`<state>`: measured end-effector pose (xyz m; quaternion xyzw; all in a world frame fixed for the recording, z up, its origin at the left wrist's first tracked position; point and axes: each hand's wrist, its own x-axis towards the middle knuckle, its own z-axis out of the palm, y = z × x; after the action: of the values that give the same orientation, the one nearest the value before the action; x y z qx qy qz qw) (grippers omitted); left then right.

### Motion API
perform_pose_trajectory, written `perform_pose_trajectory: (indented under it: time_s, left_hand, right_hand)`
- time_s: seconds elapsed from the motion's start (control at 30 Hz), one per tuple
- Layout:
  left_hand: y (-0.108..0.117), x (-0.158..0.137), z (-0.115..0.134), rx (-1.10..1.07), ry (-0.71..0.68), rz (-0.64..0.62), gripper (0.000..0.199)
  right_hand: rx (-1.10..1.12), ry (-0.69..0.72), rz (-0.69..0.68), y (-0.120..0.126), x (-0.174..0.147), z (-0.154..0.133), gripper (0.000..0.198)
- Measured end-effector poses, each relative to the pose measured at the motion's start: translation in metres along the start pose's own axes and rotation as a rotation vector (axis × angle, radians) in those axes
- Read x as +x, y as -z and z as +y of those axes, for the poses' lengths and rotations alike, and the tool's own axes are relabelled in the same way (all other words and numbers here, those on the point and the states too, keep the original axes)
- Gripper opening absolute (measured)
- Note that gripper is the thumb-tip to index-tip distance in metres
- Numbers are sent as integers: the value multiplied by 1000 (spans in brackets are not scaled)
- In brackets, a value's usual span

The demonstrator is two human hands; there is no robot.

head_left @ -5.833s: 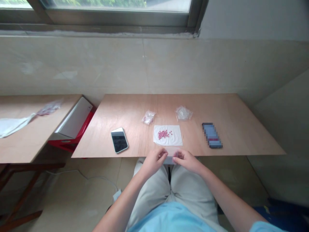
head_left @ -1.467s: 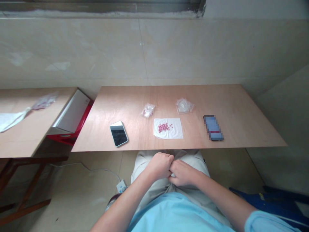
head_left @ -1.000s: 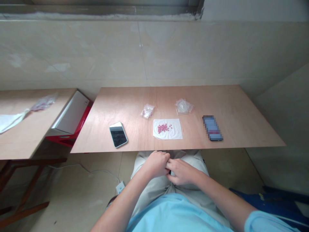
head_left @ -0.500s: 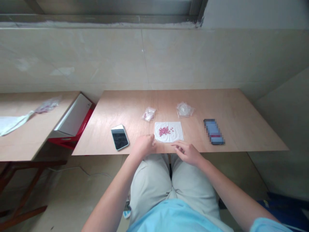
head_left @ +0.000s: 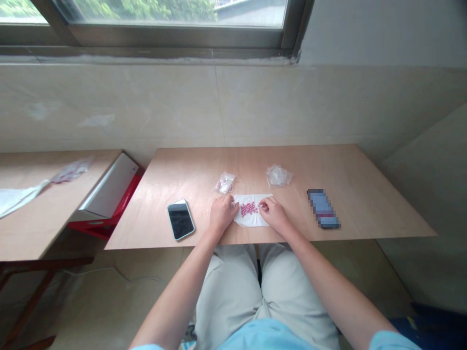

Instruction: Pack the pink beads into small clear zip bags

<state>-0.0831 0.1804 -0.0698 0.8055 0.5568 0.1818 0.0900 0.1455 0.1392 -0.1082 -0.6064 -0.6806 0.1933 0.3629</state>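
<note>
Small red beads [head_left: 248, 209] lie in a cluster on a white cloth [head_left: 252, 223] near the table's front edge. At the cloth's left edge is my left hand [head_left: 222, 213], its fingers curled closed; what they hold, if anything, is too small to make out. My right hand [head_left: 274, 214] reaches over the right side of the cloth, thumb and fingertips pinched together at the beads on that side. Red shows at those fingertips. A small clear bag [head_left: 225, 182] with reddish contents lies just beyond my left hand.
Clear plastic bags [head_left: 278, 176] lie behind the cloth. One phone [head_left: 181, 221] is on the left, and a second, pixelated phone [head_left: 324, 209] on the right. Across a gap stands another table [head_left: 32, 214], with a white box [head_left: 109, 187] and red container between.
Both hands have moved forward, the right one from the cloth's front edge onto the beads with its fingers now pinched. My view has tilted up, showing more of the window.
</note>
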Motion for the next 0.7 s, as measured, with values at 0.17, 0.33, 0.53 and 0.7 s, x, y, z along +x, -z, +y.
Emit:
perform_pose_trajectory:
  time_s: [0.17,0.33,0.53,0.7]
  left_hand:
    - [-1,-1,-4,-5,-7,-27,12]
    - [-5,-2,-6,-10,-33,-15,12]
    - [-14,-2,-11,9,-68,56,12]
    - [-17,-2,-15,-59,-28,59,12]
  right_hand:
    - [-18,-2,-39,7,3,7,18]
    - [-24,-15,-100,7,7,8,19]
    - [-11,-7,-62,6,6,7,14]
    - [115,-134,36,4,6,-2,11]
